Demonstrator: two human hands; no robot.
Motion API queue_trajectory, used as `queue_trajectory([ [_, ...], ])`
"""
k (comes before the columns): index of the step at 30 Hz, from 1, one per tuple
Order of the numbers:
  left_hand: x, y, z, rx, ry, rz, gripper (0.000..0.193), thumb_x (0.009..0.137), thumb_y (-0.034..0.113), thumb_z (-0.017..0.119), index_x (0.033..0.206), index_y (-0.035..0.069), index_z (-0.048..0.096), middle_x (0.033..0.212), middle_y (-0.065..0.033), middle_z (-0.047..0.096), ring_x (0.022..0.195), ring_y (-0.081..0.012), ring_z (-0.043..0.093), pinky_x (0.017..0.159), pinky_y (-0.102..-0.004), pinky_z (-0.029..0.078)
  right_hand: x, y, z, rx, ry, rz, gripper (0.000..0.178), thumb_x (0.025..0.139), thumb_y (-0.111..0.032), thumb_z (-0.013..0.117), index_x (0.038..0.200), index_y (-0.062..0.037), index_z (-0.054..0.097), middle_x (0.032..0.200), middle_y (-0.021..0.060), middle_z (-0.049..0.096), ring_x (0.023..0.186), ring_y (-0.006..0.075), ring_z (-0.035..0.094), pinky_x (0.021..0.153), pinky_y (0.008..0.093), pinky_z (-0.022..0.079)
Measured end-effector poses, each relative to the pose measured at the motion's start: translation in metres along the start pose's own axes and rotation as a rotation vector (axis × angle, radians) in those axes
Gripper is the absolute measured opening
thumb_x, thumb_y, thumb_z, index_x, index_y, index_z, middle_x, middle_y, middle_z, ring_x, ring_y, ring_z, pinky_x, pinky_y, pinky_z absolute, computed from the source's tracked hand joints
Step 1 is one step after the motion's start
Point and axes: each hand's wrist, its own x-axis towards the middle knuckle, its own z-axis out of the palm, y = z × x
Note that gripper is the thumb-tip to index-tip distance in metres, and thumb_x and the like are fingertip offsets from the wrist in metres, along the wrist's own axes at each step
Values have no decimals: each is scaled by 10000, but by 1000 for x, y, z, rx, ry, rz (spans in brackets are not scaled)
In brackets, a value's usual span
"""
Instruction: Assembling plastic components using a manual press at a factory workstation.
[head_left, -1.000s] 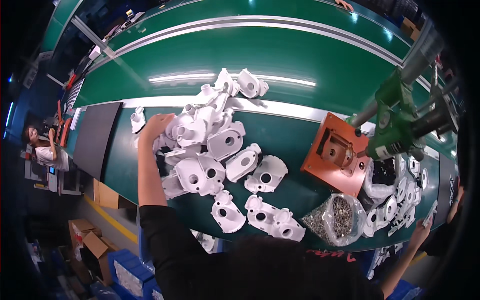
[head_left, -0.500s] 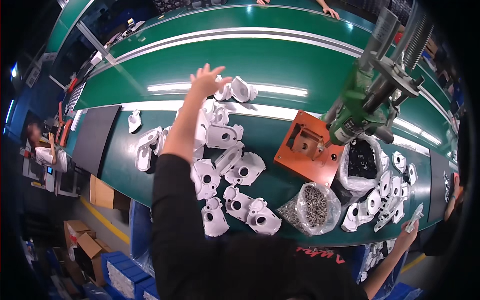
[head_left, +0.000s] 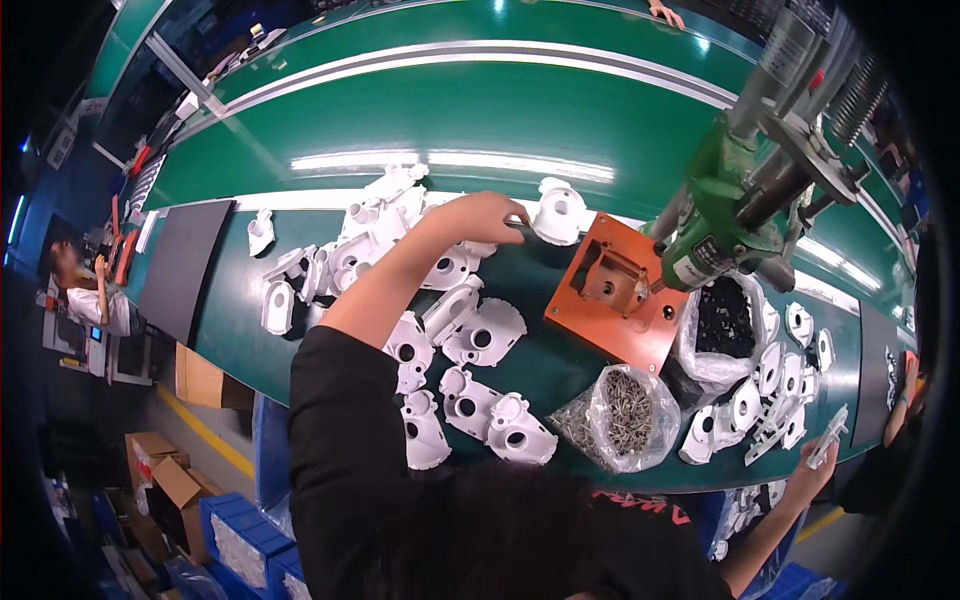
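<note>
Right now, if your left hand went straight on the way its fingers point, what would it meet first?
Probably the white part just to the right of the left hand, with the orange plate beyond it. Depth is unclear from this one view, so the hand might pass above instead.

**Reaching ahead, gripping at the side**

Left arm [head_left: 405, 268] stretched forward, left hand [head_left: 488, 217] turned rightward — fingers curved, thumb apart. Right arm [head_left: 762, 545] out low to the side — right hand [head_left: 803, 482] closed in a grip.
</note>
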Motion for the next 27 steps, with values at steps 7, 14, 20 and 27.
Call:
queue_trajectory([
  [7,34,31,13,173,522,133,459,866,416,522,1265,187,515,1312,-174,469,1161,-304,505,936,-358,428,-6,-1,49,-460,-209,-225,317,917,-164,406,1159,21,494,674,14,433,616,101,418,583,227,327],
  [14,15,30,9,57,-10,91,335,801,345,526,962,108,699,940,-122,677,898,-302,626,819,-384,483,-23,-11,76,-537,-330,-357,316,868,-27,418,1172,34,481,669,19,436,616,113,432,585,232,357],
  [20,-20,-50,-24,189,622,-88,461,815,434,573,1151,121,619,1155,-164,598,1019,-342,586,874,-406,458,-16,-4,78,-416,-301,-268,258,875,-40,418,1110,30,498,666,17,433,622,105,432,583,227,355],
  [27,-70,-131,-29,-69,271,-438,519,845,486,534,1171,88,606,1221,-181,560,1111,-362,536,976,-409,385,-5,3,86,-361,-359,-313,270,916,-143,418,1120,12,501,665,17,456,620,107,450,618,242,370],
])
